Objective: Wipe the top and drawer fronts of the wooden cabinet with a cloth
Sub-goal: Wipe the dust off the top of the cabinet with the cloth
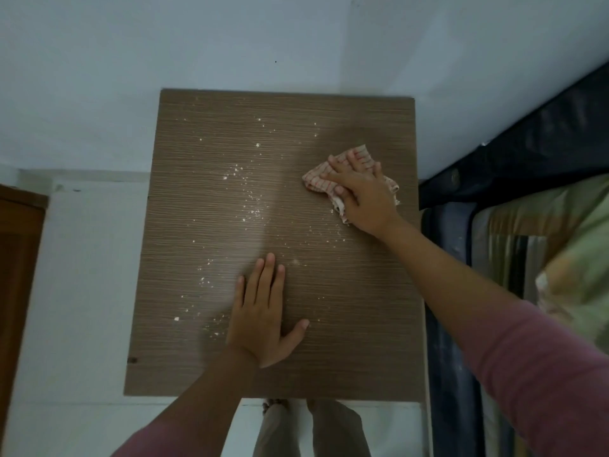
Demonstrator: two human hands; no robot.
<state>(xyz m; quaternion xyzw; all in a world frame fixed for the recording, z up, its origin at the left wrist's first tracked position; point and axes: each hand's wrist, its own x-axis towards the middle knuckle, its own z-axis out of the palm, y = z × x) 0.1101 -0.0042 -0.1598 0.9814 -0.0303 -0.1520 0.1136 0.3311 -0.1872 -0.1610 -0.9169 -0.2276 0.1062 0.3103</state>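
I look straight down on the brown wood-grain top of the cabinet (197,225). White crumbs and dust are scattered over its middle and left part. My right hand (362,199) presses flat on a crumpled white cloth with red checks (318,178) near the top's right edge. My left hand (263,318) lies flat and empty on the wood near the front edge, fingers spread. The drawer fronts are hidden below the top.
A pale wall rises behind the cabinet. A bed with a dark frame (494,153) and patterned bedding (560,245) stands close on the right. A dark wooden piece of furniture (16,258) is at the left edge. My feet (313,420) show on the white floor below the front edge.
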